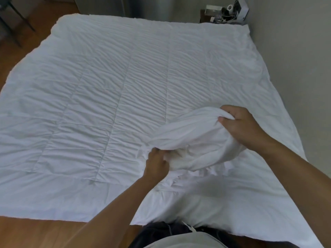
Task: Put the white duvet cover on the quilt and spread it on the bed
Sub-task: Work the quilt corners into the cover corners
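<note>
Quilt (111, 83) comes first, since it fills most of what we see: white, stitched in long panels and finely wrinkled, it lies spread flat over the bed, its left and near edges hanging over toward the wooden floor (26, 233) and its right edge running along the grey wall (295, 68). On top of it, near our end and right of centre, we hold the white duvet cover (193, 140), gathered into a loose bundle and lifted a little off the quilt, with more bunched white fabric lying just under it. Our right hand (240, 126) grips the upper right end of the bundle, its fingers curled into the cloth and the thumb pressed against the fold. Our left hand (157, 163) grips the lower left edge of the bundle, its fingers clamped on a fold of the cover. Whether the bundle's opening holds anything we cannot tell. Far off, in the corner past the head of the bed, a small nightstand (206, 17) carries a white box (214, 8) and a tangle of small dark items too blurred to name.
</note>
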